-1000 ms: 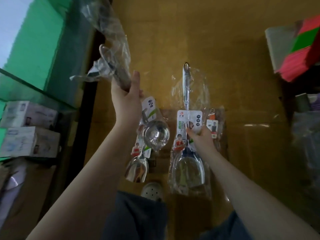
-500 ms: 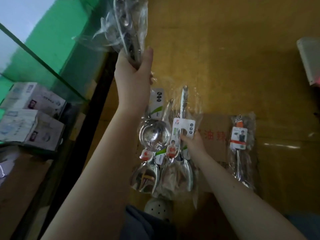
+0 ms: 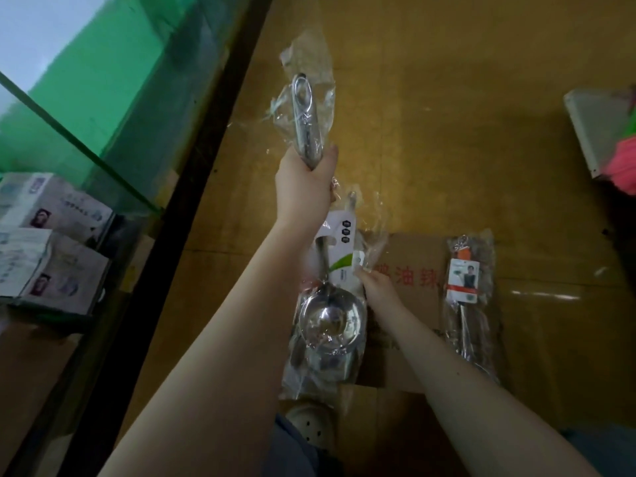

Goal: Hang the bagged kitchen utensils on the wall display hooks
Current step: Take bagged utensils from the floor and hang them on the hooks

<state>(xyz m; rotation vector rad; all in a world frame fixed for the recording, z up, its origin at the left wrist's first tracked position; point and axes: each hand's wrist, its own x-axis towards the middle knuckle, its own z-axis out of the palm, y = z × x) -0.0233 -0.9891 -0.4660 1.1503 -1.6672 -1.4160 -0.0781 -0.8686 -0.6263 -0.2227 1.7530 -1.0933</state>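
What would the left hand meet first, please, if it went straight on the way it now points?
Probably only the bare yellow-brown board: the left hand, gripping the bagged utensil handles, points up-frame, where no hook shows. Depth is unclear.

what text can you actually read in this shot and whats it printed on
"油辣": red print on the cardboard box; a character before it is partly hidden near the right hand.
Too small to read: the white card in the ladle bag.
Blurred: the orange and white label on the bagged utensil at the right.
Blurred: the printed boxes at the left.
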